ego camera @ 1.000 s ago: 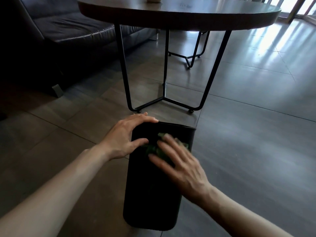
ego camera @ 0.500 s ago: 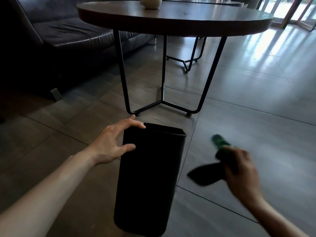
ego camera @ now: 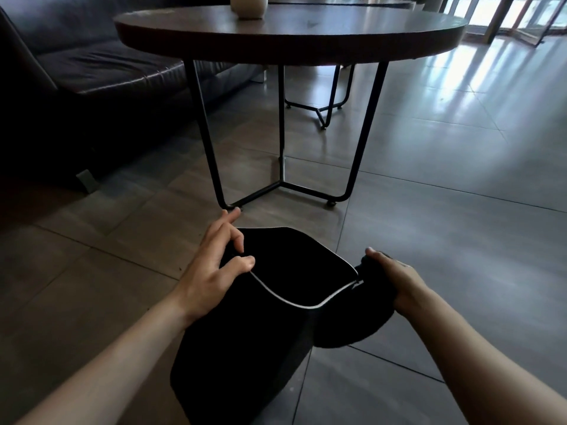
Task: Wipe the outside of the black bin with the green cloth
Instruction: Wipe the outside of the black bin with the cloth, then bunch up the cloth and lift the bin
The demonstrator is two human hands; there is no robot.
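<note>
Black plastic is filling the lower middle of the view: the black bin (ego camera: 245,348) is standing on the grey tiled floor (ego camera: 429,225) just in front of the round table (ego camera: 291,35), its open mouth facing up and its near rim catching a thin line of light. The left hand (ego camera: 211,271) is gripping the bin's left rim, with the thumb pressing on the near side of the edge and the fingers curling over the far side, the index finger lifted and pointing away. The right hand (ego camera: 395,280) is sitting against the bin's right outer wall, just beside the rim's right corner, its fingers closing around a dark bunched mass that is touching the wall. That mass is presumably the green cloth (ego camera: 372,273), though it is too shadowed to show any colour. A dark sofa (ego camera: 92,65) is standing to the left, and a pale cup (ego camera: 247,6) is resting on the tabletop.
</note>
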